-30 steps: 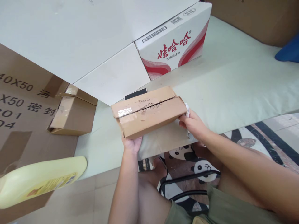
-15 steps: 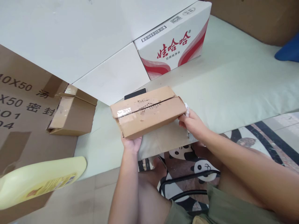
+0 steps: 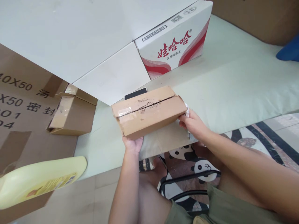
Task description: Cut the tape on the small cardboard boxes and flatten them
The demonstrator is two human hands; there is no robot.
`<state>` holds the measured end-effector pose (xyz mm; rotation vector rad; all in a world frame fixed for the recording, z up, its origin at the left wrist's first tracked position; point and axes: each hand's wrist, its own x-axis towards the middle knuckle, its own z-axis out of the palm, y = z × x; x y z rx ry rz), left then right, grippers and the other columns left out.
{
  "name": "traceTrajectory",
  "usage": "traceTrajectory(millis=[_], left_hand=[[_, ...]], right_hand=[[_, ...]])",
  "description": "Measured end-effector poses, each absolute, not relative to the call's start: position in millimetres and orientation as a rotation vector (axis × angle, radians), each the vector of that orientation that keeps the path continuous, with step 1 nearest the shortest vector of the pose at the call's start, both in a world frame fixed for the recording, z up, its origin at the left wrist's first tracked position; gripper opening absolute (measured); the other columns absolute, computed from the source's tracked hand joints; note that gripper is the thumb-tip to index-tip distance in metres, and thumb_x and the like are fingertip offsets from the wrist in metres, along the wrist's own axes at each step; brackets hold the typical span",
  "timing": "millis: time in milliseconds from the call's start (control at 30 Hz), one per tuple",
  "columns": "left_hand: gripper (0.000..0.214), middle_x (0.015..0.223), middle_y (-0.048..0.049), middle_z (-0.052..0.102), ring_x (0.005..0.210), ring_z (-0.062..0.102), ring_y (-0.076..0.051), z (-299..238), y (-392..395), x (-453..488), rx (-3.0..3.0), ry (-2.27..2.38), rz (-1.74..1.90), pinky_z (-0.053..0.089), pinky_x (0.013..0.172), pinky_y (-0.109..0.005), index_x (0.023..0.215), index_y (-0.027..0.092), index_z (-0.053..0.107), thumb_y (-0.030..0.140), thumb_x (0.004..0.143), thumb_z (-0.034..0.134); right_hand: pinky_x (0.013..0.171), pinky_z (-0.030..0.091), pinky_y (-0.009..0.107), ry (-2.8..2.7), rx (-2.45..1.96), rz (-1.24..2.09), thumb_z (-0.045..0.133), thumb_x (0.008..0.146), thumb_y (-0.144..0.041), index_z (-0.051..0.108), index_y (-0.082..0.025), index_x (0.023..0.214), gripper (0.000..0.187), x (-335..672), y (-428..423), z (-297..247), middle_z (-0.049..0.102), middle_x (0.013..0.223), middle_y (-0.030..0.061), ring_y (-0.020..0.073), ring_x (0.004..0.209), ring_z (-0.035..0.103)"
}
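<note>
A small brown cardboard box [image 3: 151, 113] is held up over the front part of the pale green covered surface. Its top flaps meet at a narrow seam, with torn marks and a strip of clear tape at the left end. My left hand [image 3: 133, 144] supports it from underneath at the near left corner; the fingers are hidden beneath. At the right end my right hand [image 3: 190, 121] grips the box's lower edge with bent fingers. A small piece of white material [image 3: 187, 109] shows there beside the fingers. Behind the box, a flat dark object with a pale rim [image 3: 135, 93] lies partly covered.
White cartons stand at the back, one a printed water carton [image 3: 173, 51]. To the left are another small cardboard box [image 3: 76, 113], a large brown carton [image 3: 21, 124] and a pale yellow bottle [image 3: 44, 180]. A blue object [image 3: 289, 49] sits far right.
Almost nothing differs. The box and my left hand have shifted very slightly to the right; my right hand keeps its hold.
</note>
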<state>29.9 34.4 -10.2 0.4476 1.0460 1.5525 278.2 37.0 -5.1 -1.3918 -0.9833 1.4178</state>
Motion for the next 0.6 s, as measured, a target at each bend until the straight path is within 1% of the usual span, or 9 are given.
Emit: traceTrajectory(millis=[133, 267, 467, 600], left_hand=[[0.043, 0.099, -0.0073, 0.076, 0.096, 0.069, -0.026, -13.0, 33.5, 27.0, 0.447, 1.032, 1.536, 0.055, 0.075, -0.035, 0.101, 0.021, 0.073, 0.055, 0.079, 0.060], [0.044, 0.100, -0.0073, 0.076, 0.096, 0.069, -0.027, -14.3, 33.4, 25.4, 0.448, 1.025, 1.535, 0.055, 0.076, -0.036, 0.103, 0.021, 0.072, 0.055, 0.078, 0.061], [0.043, 0.097, -0.0068, 0.077, 0.093, 0.070, -0.027, -8.1, 33.5, 30.9, 0.438, 1.041, 1.541, 0.057, 0.073, -0.036, 0.099, 0.021, 0.074, 0.055, 0.074, 0.065], [0.042, 0.096, -0.0063, 0.077, 0.093, 0.069, -0.026, -8.1, 33.7, 31.4, 0.429, 1.045, 1.552, 0.057, 0.073, -0.036, 0.097, 0.021, 0.074, 0.054, 0.074, 0.065]], right_hand=[[0.055, 0.033, 0.032, -0.980, -1.402, 1.423, 0.051, 0.066, -0.021, 0.042, -0.023, 0.074, 0.012, 278.3, 36.5, -3.7, 0.048, 0.063, -0.0036, 0.0137, 0.056, 0.045], [0.055, 0.033, 0.032, -0.980, -1.396, 1.427, 0.051, 0.066, -0.021, 0.042, -0.024, 0.074, 0.012, 277.7, 36.4, -3.2, 0.048, 0.063, -0.0035, 0.0141, 0.056, 0.045], [0.055, 0.033, 0.032, -0.979, -1.407, 1.431, 0.051, 0.066, -0.022, 0.043, -0.024, 0.076, 0.013, 277.0, 36.1, -1.6, 0.048, 0.062, -0.0037, 0.0144, 0.057, 0.045], [0.055, 0.033, 0.032, -0.978, -1.412, 1.428, 0.051, 0.065, -0.022, 0.043, -0.024, 0.075, 0.012, 276.9, 35.4, 0.8, 0.048, 0.062, -0.0036, 0.0144, 0.057, 0.045]])
